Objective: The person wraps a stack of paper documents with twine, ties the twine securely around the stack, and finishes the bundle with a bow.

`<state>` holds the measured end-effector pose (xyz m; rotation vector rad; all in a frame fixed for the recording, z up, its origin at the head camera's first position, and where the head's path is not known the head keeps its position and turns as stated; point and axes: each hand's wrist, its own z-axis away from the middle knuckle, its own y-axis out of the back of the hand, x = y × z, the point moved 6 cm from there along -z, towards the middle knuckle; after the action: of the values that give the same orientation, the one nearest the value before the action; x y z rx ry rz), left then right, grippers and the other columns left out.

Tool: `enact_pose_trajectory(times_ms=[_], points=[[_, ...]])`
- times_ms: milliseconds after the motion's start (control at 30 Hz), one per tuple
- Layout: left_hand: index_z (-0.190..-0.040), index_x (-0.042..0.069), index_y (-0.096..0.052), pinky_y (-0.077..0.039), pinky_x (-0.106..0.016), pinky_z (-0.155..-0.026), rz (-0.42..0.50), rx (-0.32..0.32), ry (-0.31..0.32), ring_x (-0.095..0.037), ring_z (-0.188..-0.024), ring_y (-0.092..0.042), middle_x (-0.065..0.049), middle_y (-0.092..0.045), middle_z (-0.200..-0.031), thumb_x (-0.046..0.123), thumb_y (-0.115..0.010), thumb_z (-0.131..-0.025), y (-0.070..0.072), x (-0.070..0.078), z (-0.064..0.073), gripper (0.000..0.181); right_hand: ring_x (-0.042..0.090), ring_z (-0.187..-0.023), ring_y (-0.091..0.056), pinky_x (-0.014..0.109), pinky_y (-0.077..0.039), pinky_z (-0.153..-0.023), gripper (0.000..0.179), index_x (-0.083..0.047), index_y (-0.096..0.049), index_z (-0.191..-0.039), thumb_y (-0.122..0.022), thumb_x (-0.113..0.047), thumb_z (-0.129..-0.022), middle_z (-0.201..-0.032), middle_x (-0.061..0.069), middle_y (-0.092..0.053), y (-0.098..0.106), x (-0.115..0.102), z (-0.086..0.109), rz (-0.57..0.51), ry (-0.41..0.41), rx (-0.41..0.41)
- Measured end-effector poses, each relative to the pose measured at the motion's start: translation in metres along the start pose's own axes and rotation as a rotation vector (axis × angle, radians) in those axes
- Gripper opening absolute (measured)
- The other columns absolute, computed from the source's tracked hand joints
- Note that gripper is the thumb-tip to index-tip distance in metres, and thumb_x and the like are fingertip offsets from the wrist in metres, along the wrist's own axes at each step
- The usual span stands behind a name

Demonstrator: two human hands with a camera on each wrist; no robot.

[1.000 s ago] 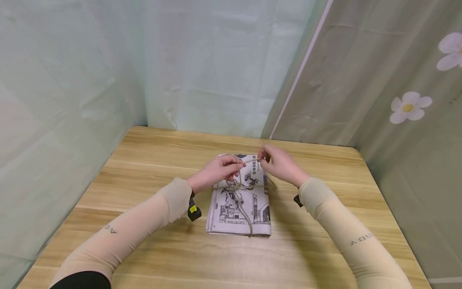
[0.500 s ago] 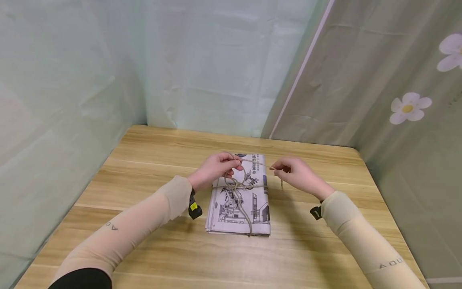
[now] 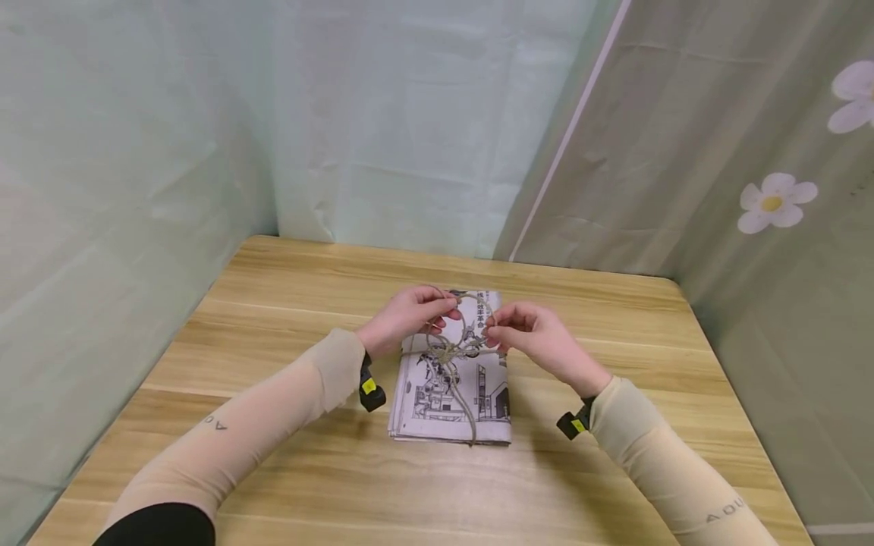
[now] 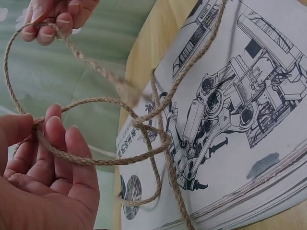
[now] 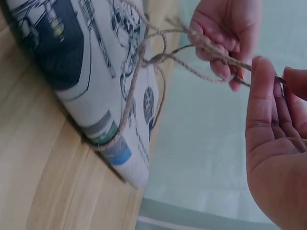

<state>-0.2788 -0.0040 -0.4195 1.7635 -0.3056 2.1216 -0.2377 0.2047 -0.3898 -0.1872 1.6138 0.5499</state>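
though visible, twine end (image 4: 126, 89) blurry

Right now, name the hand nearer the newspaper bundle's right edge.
Right. In the head view, the right hand lies across the right edge of the newspaper bundle; the left hand is farther off, by the bundle's upper left part.

Stretch of twine (image 4: 140, 120) blurred in L wrist cam, newspaper stack (image 4: 223, 155) cut off at rt edge there, R hand (image 5: 276, 143) cropped in R wrist cam
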Motion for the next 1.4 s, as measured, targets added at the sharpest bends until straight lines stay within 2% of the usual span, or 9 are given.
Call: enact_pose_trajectory(times_ms=[167, 300, 500, 633, 767, 933, 1067, 1200, 1400], points=[[-0.121, 0.004, -0.067, -0.057, -0.043, -0.089, 0.004, -0.011, 0.013, -0.025, -0.091, -0.063, -0.010, -0.073, -0.111, 0.027, -0.063, -0.104, -0.001, 0.000, -0.001, 0.028, 0.035, -0.094, -0.069, 0.043, -0.060, -0.077, 0.016, 0.000, -0.068, -0.109, -0.071, -0.011, -0.098, -0.106, 0.025, -0.070, -0.001, -0.004, -0.002, 0.006, 0.046, 0.050], [-0.122, 0.003, -0.066, -0.055, -0.047, -0.093, -0.001, -0.015, 0.013, -0.025, -0.091, -0.063, -0.010, -0.073, -0.112, 0.027, -0.062, -0.104, -0.002, 0.000, -0.002, 0.031, 0.038, -0.094, -0.069, 0.036, -0.060, -0.075, 0.015, -0.002, -0.068, -0.108, -0.072, -0.012, -0.097, -0.106, 0.019, -0.071, 0.000, -0.009, -0.002, 0.028, 0.075, 0.091], [-0.123, -0.001, -0.065, -0.054, -0.046, -0.094, -0.010, -0.013, 0.026, -0.018, -0.086, -0.063, -0.010, -0.072, -0.113, 0.031, -0.062, -0.104, -0.001, 0.001, -0.002, 0.037, 0.038, -0.092, -0.069, 0.036, -0.060, -0.075, 0.016, -0.002, -0.071, -0.106, -0.074, -0.014, -0.096, -0.103, 0.013, -0.073, -0.006, -0.005, -0.002, 0.074, 0.065, 0.065], [-0.119, 0.006, -0.069, -0.052, -0.045, -0.093, -0.006, 0.018, 0.041, -0.020, -0.087, -0.062, -0.009, -0.074, -0.110, 0.037, -0.063, -0.103, 0.002, 0.002, -0.001, 0.035, 0.025, -0.091, -0.070, 0.035, -0.059, -0.077, 0.011, -0.006, -0.074, -0.104, -0.073, -0.012, -0.095, -0.103, 0.007, -0.075, -0.018, 0.004, -0.003, 0.193, 0.069, 0.018], [-0.115, 0.007, -0.070, -0.051, -0.043, -0.090, -0.021, 0.029, 0.047, -0.019, -0.085, -0.062, -0.008, -0.074, -0.108, 0.041, -0.065, -0.101, 0.004, 0.003, -0.001, 0.036, 0.014, -0.096, -0.069, 0.030, -0.058, -0.083, 0.009, -0.009, -0.076, -0.101, -0.072, -0.006, -0.094, -0.105, -0.003, -0.074, -0.032, 0.010, -0.009, 0.376, 0.159, -0.036], [-0.110, 0.005, -0.069, -0.049, -0.050, -0.096, -0.050, 0.008, 0.031, -0.027, -0.092, -0.063, -0.008, -0.074, -0.109, 0.034, -0.068, -0.100, 0.003, 0.004, 0.001, 0.030, 0.010, -0.096, -0.067, 0.031, -0.056, -0.086, 0.009, -0.009, -0.076, -0.100, -0.074, -0.005, -0.092, -0.102, -0.006, -0.074, -0.044, 0.015, -0.015, 0.604, 0.292, -0.059], [-0.108, 0.004, -0.069, -0.049, -0.053, -0.098, -0.049, -0.007, 0.012, -0.025, -0.092, -0.063, -0.008, -0.072, -0.115, 0.026, -0.068, -0.101, -0.001, 0.003, 0.000, 0.023, 0.014, -0.102, -0.067, 0.033, -0.056, -0.087, 0.011, -0.008, -0.077, -0.102, -0.076, -0.006, -0.091, -0.109, -0.001, -0.073, -0.043, 0.019, -0.013, 0.650, 0.332, -0.052], [-0.103, 0.003, -0.068, -0.050, -0.051, -0.097, -0.060, -0.014, 0.009, -0.020, -0.090, -0.062, -0.005, -0.067, -0.127, 0.020, -0.069, -0.100, -0.003, 0.004, 0.001, 0.017, 0.018, -0.098, -0.067, 0.033, -0.058, -0.076, 0.020, -0.006, -0.077, -0.108, -0.070, 0.000, -0.091, -0.120, 0.002, -0.070, -0.029, 0.022, -0.007, 0.536, 0.269, -0.017], [-0.103, 0.002, -0.069, -0.052, -0.048, -0.096, -0.091, -0.040, 0.002, -0.026, -0.096, -0.064, -0.005, -0.064, -0.132, 0.018, -0.070, -0.099, 0.000, 0.005, 0.002, 0.017, 0.029, -0.079, -0.063, 0.032, -0.052, -0.065, 0.023, -0.004, -0.072, -0.117, -0.059, -0.006, -0.099, -0.102, 0.013, -0.071, 0.005, 0.032, -0.022, 0.338, 0.016, 0.133]])
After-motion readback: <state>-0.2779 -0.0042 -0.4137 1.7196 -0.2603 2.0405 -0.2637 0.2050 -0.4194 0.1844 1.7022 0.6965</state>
